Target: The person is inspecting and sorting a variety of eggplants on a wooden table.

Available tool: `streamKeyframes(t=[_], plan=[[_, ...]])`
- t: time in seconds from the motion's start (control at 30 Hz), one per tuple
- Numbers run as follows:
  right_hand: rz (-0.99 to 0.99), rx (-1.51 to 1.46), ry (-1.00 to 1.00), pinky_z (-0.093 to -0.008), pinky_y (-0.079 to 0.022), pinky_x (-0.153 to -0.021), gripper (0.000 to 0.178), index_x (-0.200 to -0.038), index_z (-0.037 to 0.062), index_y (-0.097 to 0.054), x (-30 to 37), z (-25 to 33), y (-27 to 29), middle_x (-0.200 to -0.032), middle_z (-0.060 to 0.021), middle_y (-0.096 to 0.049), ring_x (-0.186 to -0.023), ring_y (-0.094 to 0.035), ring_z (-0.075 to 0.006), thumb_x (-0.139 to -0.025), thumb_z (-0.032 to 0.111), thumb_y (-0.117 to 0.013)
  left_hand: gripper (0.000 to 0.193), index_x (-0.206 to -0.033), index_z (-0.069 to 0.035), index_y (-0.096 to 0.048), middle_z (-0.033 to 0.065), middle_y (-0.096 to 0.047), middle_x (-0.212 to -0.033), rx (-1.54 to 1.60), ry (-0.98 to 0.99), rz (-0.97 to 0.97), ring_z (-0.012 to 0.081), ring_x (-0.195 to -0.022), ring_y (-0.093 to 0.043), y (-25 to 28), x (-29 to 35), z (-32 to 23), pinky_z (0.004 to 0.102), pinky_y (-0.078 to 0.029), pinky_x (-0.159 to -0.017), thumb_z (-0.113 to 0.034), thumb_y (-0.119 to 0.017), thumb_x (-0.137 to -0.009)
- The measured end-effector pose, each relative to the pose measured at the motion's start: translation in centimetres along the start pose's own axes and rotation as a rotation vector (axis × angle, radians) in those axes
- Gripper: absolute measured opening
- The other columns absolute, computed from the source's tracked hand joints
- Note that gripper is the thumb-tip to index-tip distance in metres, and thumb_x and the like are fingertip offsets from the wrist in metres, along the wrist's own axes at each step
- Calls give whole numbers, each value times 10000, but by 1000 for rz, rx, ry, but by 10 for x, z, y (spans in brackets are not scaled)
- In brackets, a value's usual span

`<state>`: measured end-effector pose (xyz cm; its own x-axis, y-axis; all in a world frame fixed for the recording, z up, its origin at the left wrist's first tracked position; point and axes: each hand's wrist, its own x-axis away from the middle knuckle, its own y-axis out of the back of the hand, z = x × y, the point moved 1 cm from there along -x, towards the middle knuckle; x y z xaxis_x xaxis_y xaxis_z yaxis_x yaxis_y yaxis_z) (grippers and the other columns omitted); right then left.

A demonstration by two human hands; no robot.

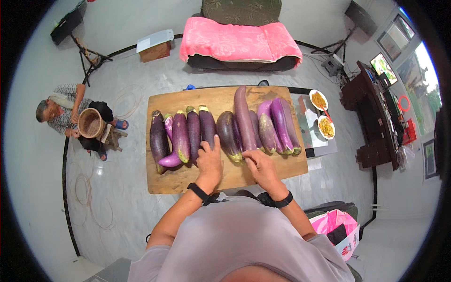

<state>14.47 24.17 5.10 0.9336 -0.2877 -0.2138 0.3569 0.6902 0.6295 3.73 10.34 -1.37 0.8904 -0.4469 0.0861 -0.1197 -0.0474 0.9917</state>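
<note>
Most eggplants (180,136) lie lined up on the bench (165,183); one long eggplant (243,115), seemingly unsettled, juts out, apparently pinched by the right hand (263,169); the left hand (209,164) has its grip loosely spread.

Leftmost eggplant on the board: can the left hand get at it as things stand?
Likely yes: bare board along the front leaves the left hand a way across to the leftmost eggplant. The light-purple eggplant crowds the target's near end, but most of its length looks uncovered.
</note>
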Motion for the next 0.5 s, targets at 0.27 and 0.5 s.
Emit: streamKeyframes(t=[0.27, 0.5], plan=[[17, -43, 15, -352, -509, -768, 172, -1039, 41, -652, -6, -2, -7, -976, -138, -653, -883, -641, -296, -880, 54, -588, 835, -1482, -150, -246, 307, -394, -1232, 98, -8, -99, 377, -732, -634, -15, -5, 8, 449, -563, -595, -179, -680, -770], [118, 29, 233, -355, -524, -760, 246, -1106, 47, -639, -10, -7, -15, -1087, -129, -628, -879, -645, -297, -862, 48, -601, 799, -1474, -33, -195, 292, -402, -1248, 521, 64, -60, 443, -871, -624, 22, 1, 23, 497, -531, -749, -246, -646, -849]])
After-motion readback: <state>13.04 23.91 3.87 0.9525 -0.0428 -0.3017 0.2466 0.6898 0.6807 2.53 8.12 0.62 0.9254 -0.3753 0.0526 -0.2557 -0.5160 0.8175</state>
